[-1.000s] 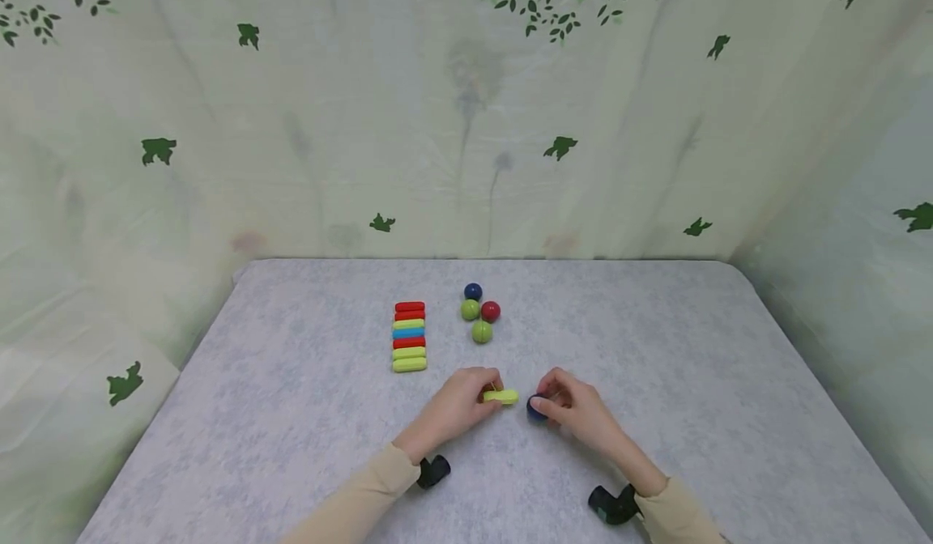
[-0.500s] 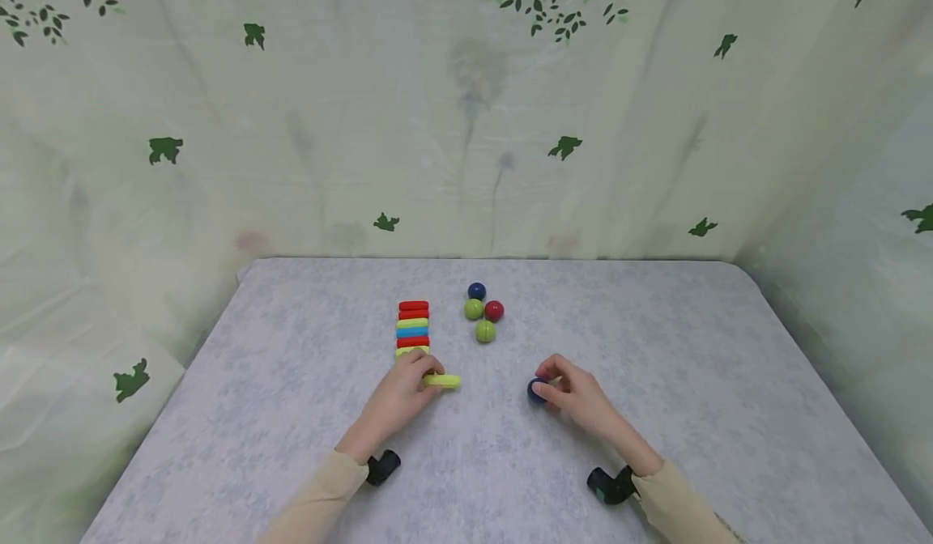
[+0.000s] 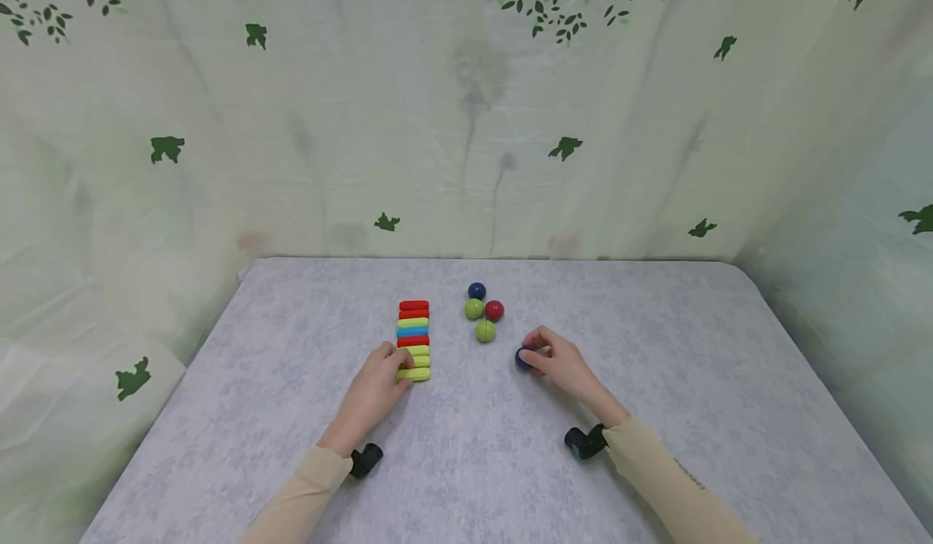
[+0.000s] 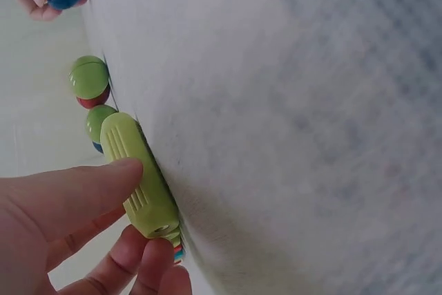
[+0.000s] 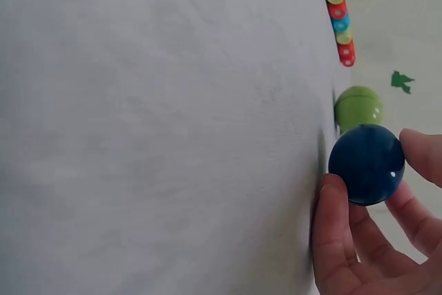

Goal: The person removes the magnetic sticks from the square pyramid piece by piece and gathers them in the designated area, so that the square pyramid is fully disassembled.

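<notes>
At the near end of a row of coloured bars point(image 3: 413, 332), my left hand point(image 3: 373, 386) holds a yellow-green bar point(image 4: 138, 177) with thumb and fingers. The bar has grooves on its side and a small hole in its end. It lies parallel to the others, and the row runs away from me in red, yellow-green and blue. Over on the right, my right hand point(image 3: 564, 364) pinches a dark blue ball point(image 5: 367, 164) between thumb and fingertips, just at the table surface. Whether that ball touches the cloth is hard to tell.
Beyond my right hand sits a cluster of balls: a near green ball point(image 3: 485, 331), a far green ball point(image 3: 474, 309), a red ball point(image 3: 494, 311) and another dark blue ball point(image 3: 477, 291). They stand right of the bars on a grey table point(image 3: 641, 317). A printed curtain point(image 3: 437, 123) hangs behind.
My left hand has carried the yellow-green bar leftward to the row's near end. My right hand has moved the dark blue ball forward and slightly left, towards the cluster.
</notes>
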`<move>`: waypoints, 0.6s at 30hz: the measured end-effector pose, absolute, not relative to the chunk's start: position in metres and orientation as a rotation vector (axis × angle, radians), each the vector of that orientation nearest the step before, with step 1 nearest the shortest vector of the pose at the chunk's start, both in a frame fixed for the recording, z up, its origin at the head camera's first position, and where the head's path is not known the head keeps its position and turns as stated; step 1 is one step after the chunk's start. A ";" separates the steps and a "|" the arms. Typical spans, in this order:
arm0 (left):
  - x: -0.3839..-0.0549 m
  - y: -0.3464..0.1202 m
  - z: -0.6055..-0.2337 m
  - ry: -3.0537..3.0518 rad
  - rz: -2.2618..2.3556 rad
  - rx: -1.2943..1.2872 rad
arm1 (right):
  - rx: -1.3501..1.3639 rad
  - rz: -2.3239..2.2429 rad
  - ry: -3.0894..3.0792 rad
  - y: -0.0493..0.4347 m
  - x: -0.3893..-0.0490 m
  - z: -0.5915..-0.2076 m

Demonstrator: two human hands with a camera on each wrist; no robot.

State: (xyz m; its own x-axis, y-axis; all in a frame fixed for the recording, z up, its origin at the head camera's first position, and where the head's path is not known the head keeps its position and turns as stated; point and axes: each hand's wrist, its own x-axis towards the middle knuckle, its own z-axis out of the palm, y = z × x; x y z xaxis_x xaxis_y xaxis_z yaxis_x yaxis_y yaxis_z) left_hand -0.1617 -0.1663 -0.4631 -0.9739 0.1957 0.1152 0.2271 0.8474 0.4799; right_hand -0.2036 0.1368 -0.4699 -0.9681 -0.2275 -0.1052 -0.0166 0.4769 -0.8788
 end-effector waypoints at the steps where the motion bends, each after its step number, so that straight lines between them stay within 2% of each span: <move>1: -0.162 -0.166 -0.463 -2.966 -0.774 -0.331 | -0.196 -1.487 2.519 0.134 -0.208 -0.470; 8: -0.164 -0.168 -0.463 -2.998 -0.800 -0.286 | -0.129 -1.471 2.547 0.119 -0.232 -0.472; 18: -0.165 -0.167 -0.461 -2.936 -0.883 -0.361 | -0.201 -1.410 2.675 0.111 -0.249 -0.476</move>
State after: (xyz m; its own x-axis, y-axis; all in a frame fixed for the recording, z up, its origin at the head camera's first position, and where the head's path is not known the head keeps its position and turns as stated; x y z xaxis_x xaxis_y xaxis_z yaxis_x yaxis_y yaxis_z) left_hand -0.1654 -0.1670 -0.4612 -0.9712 0.2068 0.1183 0.2377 0.8093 0.5372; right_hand -0.2488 0.1113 -0.4756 -0.9850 -0.1685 -0.0363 -0.0652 0.5594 -0.8263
